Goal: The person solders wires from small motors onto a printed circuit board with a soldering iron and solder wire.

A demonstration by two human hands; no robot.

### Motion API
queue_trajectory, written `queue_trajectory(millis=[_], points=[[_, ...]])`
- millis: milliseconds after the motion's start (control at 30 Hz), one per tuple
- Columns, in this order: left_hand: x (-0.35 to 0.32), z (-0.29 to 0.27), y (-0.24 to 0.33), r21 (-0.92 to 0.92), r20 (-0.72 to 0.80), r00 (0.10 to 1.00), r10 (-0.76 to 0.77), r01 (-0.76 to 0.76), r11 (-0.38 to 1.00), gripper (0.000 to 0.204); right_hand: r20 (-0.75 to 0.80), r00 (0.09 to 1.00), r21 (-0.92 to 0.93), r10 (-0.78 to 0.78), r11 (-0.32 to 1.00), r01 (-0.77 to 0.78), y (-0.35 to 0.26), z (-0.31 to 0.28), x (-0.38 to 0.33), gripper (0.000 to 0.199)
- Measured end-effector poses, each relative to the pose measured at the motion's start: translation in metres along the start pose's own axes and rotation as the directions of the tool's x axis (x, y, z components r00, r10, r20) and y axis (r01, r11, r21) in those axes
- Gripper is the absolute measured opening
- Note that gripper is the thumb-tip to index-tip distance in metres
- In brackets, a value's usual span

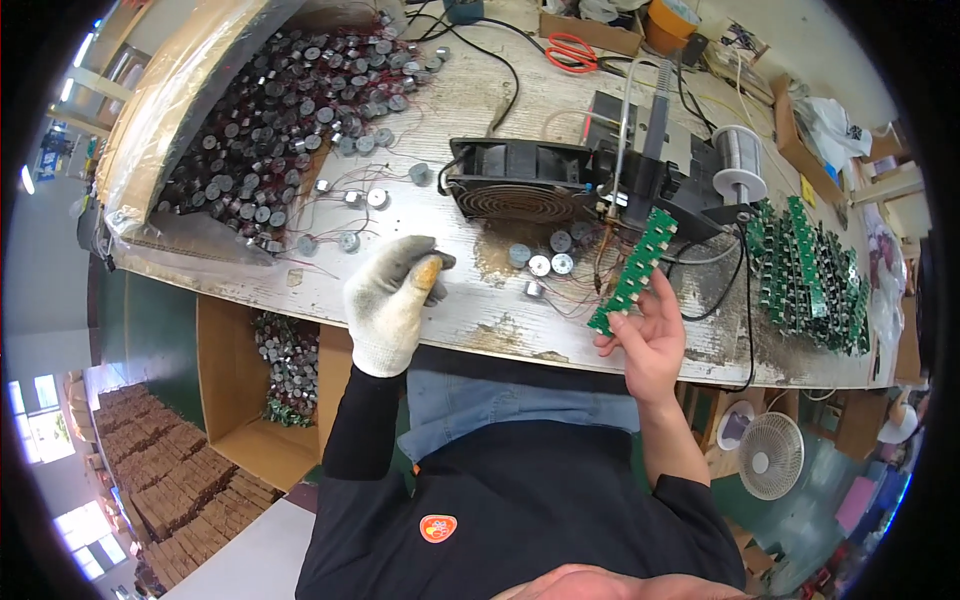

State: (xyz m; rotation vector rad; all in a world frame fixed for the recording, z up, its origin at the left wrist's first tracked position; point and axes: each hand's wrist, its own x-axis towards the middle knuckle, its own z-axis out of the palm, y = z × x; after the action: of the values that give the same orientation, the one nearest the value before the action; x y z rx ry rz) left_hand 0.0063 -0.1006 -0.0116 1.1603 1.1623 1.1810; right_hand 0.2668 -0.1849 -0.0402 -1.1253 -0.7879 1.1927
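My right hand (652, 335), bare, pinches the lower end of a long green circuit board strip (640, 268) between thumb and fingers. The strip is tilted, with its upper end close to the soldering machine (640, 165). My left hand (395, 300) wears a white glove with grey and yellowed fingertips. Its fingers are curled in against the thumb above the table's front part; whatever they may hold is hidden. Several small round metal motors (540, 265) with thin red wires lie between my hands, in front of a black fan (520, 180). Other motors (377, 199) lie beyond my left hand.
A plastic-lined carton (150, 160) heaped with wired motors stands at the left. Several green board strips (805, 270) are piled at the right, near a solder wire spool (740, 160). Red-handled scissors (571, 52) lie at the back. Below the table edge sits an open carton (235, 400).
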Motion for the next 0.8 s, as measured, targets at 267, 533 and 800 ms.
queue_trajectory(millis=[267,533,800], points=[[-0.023,0.036,-0.006,0.044,0.215,0.962,-0.166,0.161,0.986,0.023,0.029,1.000,0.022,0.003,1.000,-0.003,0.000,0.000,-0.001,0.067],[-0.031,0.074,-0.004,-0.014,0.333,0.846,-0.416,0.445,0.895,0.021,0.073,0.997,0.067,-0.004,0.998,-0.001,-0.004,-0.001,-0.001,0.070],[-0.031,0.088,-0.013,0.082,0.337,0.881,-0.331,0.323,0.943,0.017,0.079,0.996,0.128,0.031,0.991,-0.041,-0.005,0.001,0.002,0.070]])
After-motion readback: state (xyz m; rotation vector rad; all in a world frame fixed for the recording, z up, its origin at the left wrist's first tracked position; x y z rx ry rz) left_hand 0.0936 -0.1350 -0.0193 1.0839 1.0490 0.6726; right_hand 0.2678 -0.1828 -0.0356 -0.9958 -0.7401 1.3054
